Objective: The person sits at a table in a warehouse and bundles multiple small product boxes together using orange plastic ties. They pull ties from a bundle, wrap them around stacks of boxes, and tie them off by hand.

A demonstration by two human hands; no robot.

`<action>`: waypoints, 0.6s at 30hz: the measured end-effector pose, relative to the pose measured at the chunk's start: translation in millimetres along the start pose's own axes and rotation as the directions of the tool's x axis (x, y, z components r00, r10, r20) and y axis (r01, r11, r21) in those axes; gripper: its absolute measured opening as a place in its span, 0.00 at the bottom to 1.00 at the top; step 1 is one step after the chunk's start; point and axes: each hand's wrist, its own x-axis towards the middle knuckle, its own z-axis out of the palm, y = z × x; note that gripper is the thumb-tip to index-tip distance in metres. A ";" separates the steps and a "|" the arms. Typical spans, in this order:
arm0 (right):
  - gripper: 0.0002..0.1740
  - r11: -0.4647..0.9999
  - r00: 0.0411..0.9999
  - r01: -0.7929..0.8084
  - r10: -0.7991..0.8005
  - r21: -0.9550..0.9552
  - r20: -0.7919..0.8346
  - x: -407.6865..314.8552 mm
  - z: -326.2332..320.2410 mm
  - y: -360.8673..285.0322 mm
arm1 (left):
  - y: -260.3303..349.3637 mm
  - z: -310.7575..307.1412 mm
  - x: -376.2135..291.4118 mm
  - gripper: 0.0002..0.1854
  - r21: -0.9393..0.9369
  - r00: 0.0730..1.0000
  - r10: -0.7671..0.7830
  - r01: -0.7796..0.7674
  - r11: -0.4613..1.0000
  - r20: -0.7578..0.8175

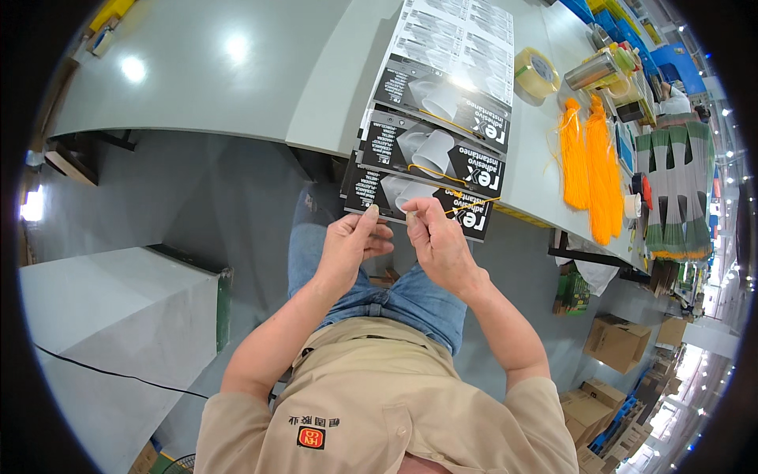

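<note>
Before me, several black-and-white printed display cards (435, 142) lie overlapped at the table's edge. They bear writing and pictures of a white cup. Thin orange strings (438, 173) cross the cards, and one reaches toward my right fingers. My left hand (355, 240) is at the left part of the nearest card's (385, 186) front edge, its thumb tip overlapping that edge. Just right of it, my right hand (438, 243) has thumb and index finger brought together in front of the same card. Whether either hand grips the card or a string cannot be made out.
A roll of clear tape (538, 72) and a steel flask (592, 71) stand right of the cards. Orange string bundles (599, 172) lie nearby on the grey table (195, 71). Green-and-grey packs (675, 195) sit farther right. Cartons (616, 342) are on the floor; another person (675, 101) is beyond.
</note>
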 end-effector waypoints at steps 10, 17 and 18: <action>0.13 0.999 1.000 -0.002 0.001 0.044 0.026 11.2 -4.7 -2.3 | -6.0 -8.7 0.3 0.14 0.051 0.995 0.052 -0.056 0.997 0.090; 0.12 0.997 0.995 -0.073 0.073 -0.002 0.068 11.0 -1.9 -4.4 | -5.9 -13.0 1.6 0.14 0.038 0.991 0.013 -0.019 0.999 0.130; 0.12 0.996 0.994 -0.087 0.088 -0.007 0.067 11.1 -2.2 -5.6 | -6.0 -12.6 1.3 0.14 0.045 0.992 0.003 -0.008 0.999 0.124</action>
